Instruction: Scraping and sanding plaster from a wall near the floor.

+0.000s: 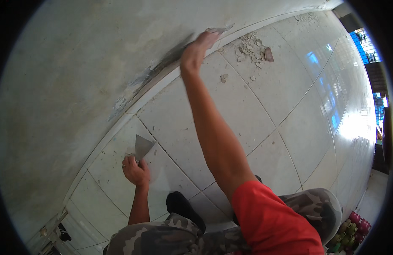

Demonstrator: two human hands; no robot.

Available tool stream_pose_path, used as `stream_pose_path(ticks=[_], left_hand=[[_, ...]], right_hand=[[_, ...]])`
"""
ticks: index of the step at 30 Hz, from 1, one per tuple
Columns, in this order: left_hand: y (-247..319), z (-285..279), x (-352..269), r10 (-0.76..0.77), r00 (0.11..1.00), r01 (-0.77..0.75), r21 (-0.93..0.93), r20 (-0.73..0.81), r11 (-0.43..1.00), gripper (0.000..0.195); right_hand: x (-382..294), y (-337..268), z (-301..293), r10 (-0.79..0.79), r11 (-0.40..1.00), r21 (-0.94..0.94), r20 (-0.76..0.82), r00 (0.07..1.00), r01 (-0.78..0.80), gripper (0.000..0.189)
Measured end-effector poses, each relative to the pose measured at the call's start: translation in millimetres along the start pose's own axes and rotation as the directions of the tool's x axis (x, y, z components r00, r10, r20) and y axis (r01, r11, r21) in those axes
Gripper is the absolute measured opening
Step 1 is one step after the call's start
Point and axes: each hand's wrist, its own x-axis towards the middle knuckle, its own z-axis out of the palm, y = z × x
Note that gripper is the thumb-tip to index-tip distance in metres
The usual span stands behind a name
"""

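Note:
My left hand (135, 171) grips a putty knife by its handle, low over the floor tiles. The knife's flat, flared metal blade (143, 147) points away from me. Reaching far forward, my right hand (196, 52) is at the foot of the wall, just above the baseboard. Its fingers close around a flat grey tool (217, 30), blurred and partly hidden by the hand, which lies against the wall. Behind this hand a dark grey patch (169, 59) runs along the wall's lower edge. Closer to me, the plaster (123, 103) is rough and flaking.
White baseboard (158, 81) borders the large floor tiles (215, 105). Broken plaster flakes (249, 47) and a reddish-brown fragment (268, 54) lie beyond my right hand. My black-covered foot (184, 208) is below. Pink and green objects (351, 231) stand at lower right.

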Motion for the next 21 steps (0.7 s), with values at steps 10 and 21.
stream_pose_path(ticks=[10,21], left_hand=[[-2.5,3.5,-3.9,0.016,1.0,-0.016,-0.018,0.022,1.0,0.026],[7.0,3.1,-9.9,0.02,0.999,-0.018,-0.036,0.046,0.999,0.029]], right_hand=[[75.1,5.4,-27.1,0.055,0.866,0.492,0.089,0.994,-0.092,0.068],[98.6,49.3,-44.0,-0.018,0.966,0.258,0.019,1.0,0.013,0.061]])
